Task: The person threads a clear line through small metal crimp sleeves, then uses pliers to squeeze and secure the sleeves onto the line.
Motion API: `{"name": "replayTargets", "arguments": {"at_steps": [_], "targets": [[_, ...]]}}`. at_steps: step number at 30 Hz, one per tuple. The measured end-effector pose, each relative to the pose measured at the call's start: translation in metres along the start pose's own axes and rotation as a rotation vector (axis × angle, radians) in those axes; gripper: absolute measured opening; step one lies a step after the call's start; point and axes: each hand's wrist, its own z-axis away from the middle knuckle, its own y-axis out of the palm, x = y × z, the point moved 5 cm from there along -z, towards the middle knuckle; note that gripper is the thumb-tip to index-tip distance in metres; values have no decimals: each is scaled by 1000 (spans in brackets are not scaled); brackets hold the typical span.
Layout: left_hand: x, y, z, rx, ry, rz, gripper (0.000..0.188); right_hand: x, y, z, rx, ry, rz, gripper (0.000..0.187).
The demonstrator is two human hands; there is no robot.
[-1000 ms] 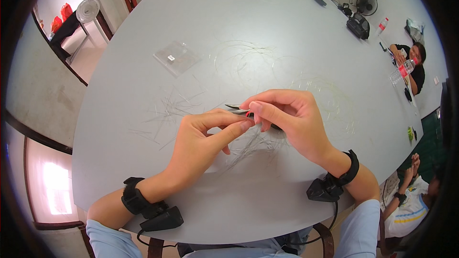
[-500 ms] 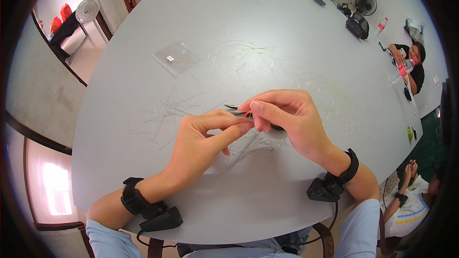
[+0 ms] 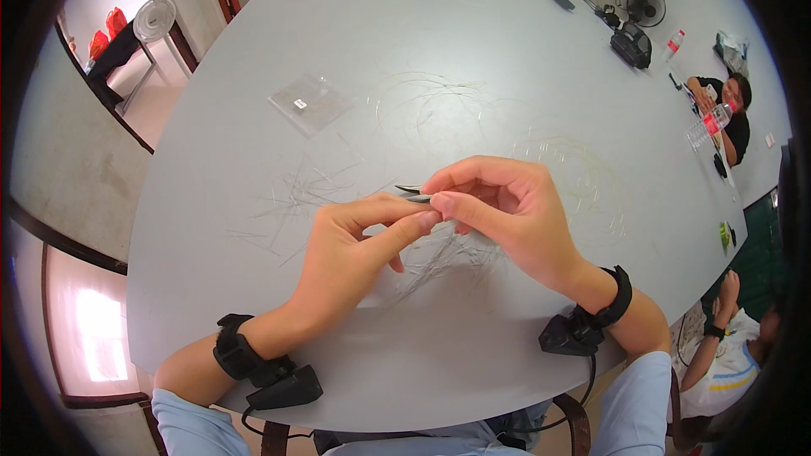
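Note:
My left hand (image 3: 353,241) and my right hand (image 3: 522,215) meet above the near middle of the grey table, their fingertips almost touching. Thumb and forefinger of each are pinched together; what lies between them is too small to make out. Just beyond the fingertips show the pointed metal jaws (image 3: 410,190) of a small tool, the remainder hidden behind my hands. Beneath my hands lies a pile of thin silvery strands (image 3: 439,260). More short straight strands (image 3: 296,190) are scattered to the left of my left hand.
Farther off lie a clear plastic bag (image 3: 309,105) and loose loops of fine line (image 3: 435,84), with others (image 3: 583,173) right of my right hand. A black case (image 3: 631,46), a fan (image 3: 645,5) and plastic bottles (image 3: 710,124) stand along the right side. Other people sit around the table.
My right thumb and forefinger have closed together and come down beside my left fingertips. The red bit of the tool that showed between my hands is now covered.

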Motion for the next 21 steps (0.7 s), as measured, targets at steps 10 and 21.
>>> {"name": "replayTargets", "arguments": {"at_steps": [10,21], "targets": [[-1,-1,-1,-30,33,-15,16,-1,-3,0,-62,-68,26,11],[-3,-1,0,-42,49,-67,15,10,-16,-2,-163,-111,16,11]]}}
